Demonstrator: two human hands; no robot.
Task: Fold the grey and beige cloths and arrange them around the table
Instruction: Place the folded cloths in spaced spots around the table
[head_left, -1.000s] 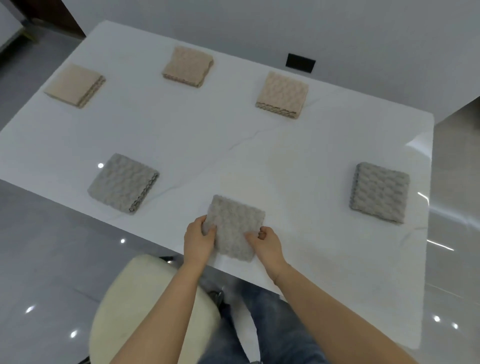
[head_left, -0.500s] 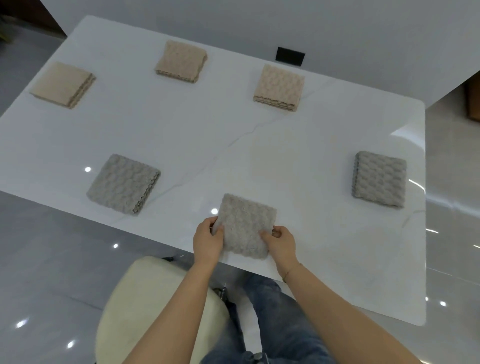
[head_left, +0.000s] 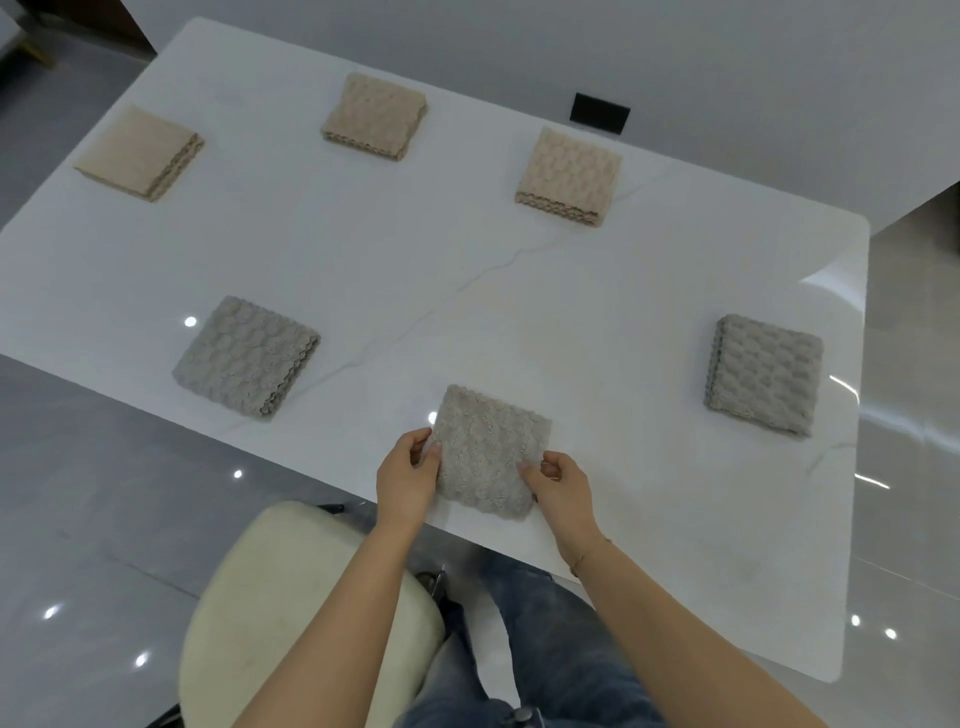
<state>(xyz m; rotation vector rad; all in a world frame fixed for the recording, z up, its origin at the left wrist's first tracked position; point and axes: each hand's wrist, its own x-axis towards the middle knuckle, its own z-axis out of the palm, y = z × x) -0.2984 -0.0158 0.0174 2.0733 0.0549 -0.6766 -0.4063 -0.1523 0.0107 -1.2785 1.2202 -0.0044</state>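
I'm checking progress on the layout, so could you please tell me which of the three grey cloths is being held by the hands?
The folded grey textured cloth at the near table edge, gripped by the left hand and right hand; the other two lie untouched.

Left grip (head_left: 408, 480) pinching; right grip (head_left: 561, 486) pinching; forearms extended.
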